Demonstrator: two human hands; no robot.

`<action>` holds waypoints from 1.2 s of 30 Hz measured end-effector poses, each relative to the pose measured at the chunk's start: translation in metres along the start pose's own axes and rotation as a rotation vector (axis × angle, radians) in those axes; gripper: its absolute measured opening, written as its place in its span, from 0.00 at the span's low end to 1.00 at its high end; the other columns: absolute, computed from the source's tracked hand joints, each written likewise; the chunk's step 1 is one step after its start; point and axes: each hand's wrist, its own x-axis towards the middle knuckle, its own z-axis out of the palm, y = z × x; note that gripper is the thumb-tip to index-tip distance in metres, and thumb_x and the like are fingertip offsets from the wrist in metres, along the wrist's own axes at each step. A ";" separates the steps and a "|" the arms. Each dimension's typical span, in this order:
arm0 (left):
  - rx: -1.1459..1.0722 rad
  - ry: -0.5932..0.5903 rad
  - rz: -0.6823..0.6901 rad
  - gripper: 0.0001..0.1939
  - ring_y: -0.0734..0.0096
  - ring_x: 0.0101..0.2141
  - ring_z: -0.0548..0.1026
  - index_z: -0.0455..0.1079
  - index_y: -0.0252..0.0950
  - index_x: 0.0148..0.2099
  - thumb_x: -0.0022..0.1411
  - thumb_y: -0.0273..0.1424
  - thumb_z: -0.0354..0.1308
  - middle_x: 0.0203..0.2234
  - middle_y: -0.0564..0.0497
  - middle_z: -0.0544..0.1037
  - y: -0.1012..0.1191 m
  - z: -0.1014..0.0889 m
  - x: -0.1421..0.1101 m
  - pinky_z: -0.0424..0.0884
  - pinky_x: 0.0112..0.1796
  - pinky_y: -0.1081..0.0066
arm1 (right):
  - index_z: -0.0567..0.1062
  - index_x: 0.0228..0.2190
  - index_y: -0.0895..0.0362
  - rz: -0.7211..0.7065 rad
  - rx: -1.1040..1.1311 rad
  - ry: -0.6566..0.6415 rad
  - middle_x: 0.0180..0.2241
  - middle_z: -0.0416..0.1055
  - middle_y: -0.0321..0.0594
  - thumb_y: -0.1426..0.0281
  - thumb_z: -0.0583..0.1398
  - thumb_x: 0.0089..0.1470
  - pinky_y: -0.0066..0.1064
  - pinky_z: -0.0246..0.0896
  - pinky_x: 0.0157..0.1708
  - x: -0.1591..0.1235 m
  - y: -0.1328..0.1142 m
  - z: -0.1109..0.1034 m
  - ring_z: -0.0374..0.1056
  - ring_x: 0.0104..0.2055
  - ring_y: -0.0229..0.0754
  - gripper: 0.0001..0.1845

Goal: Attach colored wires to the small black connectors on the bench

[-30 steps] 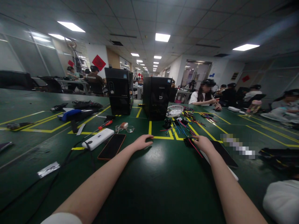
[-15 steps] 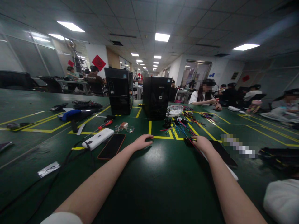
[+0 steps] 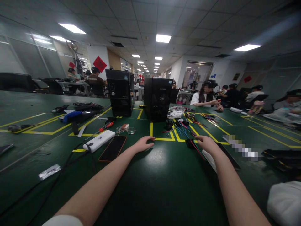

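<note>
By the right hand point(image 3: 207, 145), thin wires point(image 3: 182, 129) curve across glossy tabletop point(image 3: 164, 188).

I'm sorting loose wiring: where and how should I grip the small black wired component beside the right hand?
Probably pinch the black wired component across its blocky body, from above and the left: red and green wires trail nearer and rightward, and the right hand is close there.
</note>
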 end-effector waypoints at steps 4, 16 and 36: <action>0.004 0.015 -0.006 0.20 0.63 0.47 0.69 0.67 0.36 0.50 0.55 0.34 0.55 0.47 0.47 0.72 0.003 0.000 0.000 0.61 0.50 0.65 | 0.73 0.43 0.60 -0.035 -0.002 -0.090 0.37 0.73 0.45 0.73 0.52 0.47 0.25 0.57 0.32 -0.004 -0.004 -0.001 0.69 0.34 0.40 0.21; -0.002 0.008 0.011 0.19 0.65 0.47 0.69 0.67 0.35 0.50 0.55 0.33 0.55 0.46 0.46 0.72 0.001 0.001 0.000 0.62 0.50 0.66 | 0.75 0.42 0.54 -0.042 -0.061 -0.170 0.41 0.72 0.41 0.70 0.54 0.45 0.25 0.57 0.34 0.011 0.005 0.017 0.68 0.40 0.42 0.20; -0.007 0.075 -0.004 0.28 0.62 0.52 0.63 0.60 0.34 0.56 0.55 0.40 0.55 0.53 0.43 0.65 -0.002 0.001 0.001 0.57 0.54 0.63 | 0.71 0.42 0.58 -0.459 -0.166 0.220 0.38 0.65 0.49 0.77 0.52 0.51 0.34 0.53 0.38 -0.023 -0.112 0.065 0.61 0.41 0.47 0.17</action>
